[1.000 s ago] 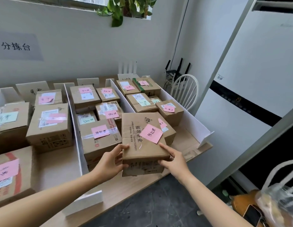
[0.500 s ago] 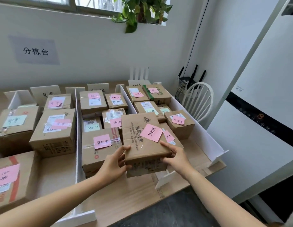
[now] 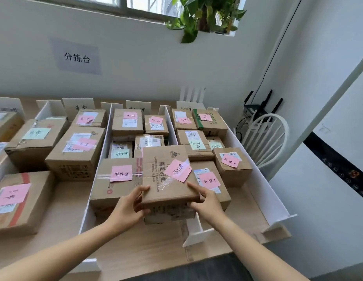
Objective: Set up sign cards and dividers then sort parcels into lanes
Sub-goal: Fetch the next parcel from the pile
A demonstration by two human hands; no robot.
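Left hand [image 3: 126,207] and right hand [image 3: 207,203] clasp the near corners of the pink-noted parcel [image 3: 166,169] at the middle lane's six-o'clock end, left of the divider [image 3: 197,228]; sorting is seemingly underway, and settling it squarely comes next.

Single view, head-worn, wide-angle: set above the table's [image 3: 148,250] near edge, facing forward and down toward the back wall [image 3: 136,74]. Close range: left hand [image 3: 127,209] and right hand [image 3: 207,205], gripping a parcel [image 3: 164,191], sit just below centre.

Pink-noted cardboard parcel [image 3: 166,175] atop middle-lane boxes
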